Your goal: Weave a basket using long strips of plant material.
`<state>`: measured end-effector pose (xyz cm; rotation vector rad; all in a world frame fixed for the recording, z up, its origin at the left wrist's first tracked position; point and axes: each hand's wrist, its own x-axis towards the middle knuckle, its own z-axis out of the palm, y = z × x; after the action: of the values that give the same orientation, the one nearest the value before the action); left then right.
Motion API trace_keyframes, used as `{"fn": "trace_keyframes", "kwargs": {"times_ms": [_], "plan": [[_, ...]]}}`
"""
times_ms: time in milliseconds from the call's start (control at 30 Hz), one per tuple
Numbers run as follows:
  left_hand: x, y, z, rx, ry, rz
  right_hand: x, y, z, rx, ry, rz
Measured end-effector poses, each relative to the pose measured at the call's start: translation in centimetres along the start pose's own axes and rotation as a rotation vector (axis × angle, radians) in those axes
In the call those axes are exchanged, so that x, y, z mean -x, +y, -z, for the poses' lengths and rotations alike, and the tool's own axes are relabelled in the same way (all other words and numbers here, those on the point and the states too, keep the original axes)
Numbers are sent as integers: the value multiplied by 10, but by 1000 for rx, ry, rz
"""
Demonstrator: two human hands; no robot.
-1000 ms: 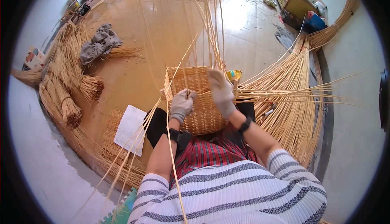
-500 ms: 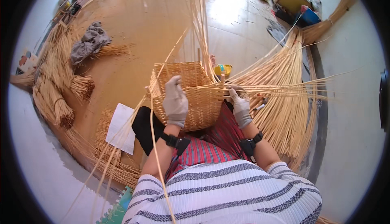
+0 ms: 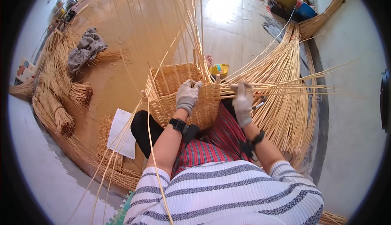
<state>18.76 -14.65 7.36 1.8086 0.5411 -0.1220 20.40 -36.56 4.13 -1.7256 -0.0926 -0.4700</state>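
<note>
A square wicker basket (image 3: 203,113) rests at my lap, with pale upright canes standing out of its rim. My left hand (image 3: 188,96), in a white glove, is at the basket's near wall, its fingers closed at the woven rim; what they pinch is too small to make out. To the right of the basket, my gloved right hand (image 3: 243,102) is closed by several long wicker strands (image 3: 281,86) that run out sideways from the basket's right corner. Other loose strands (image 3: 118,139) trail from the left corner toward the lower left.
A big fanned bundle of canes (image 3: 281,115) lies on the right. More bundles (image 3: 61,86) and a grey cloth (image 3: 86,49) are on the left. A white sheet (image 3: 122,133) lies by my left knee. Beyond the basket is a yellow container (image 3: 220,69); a box (image 3: 287,1) stands far right.
My left hand has moved right along the near wall and come down to the rim. The right hand's fingers now point up. The basket has shifted slightly left.
</note>
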Motion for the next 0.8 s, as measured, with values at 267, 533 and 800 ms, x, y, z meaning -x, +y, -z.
{"fn": "trace_keyframes", "kwargs": {"times_ms": [267,533,800], "plan": [[52,-45,41,-100,228,-763,61,-67,-75,-252,-538,-182],[93,-95,118,-514,572,-528,19,-84,-287,-23,-680,-553],[82,-112,126,-697,591,-563,47,-73,-299,-57,-321,-329]]}}
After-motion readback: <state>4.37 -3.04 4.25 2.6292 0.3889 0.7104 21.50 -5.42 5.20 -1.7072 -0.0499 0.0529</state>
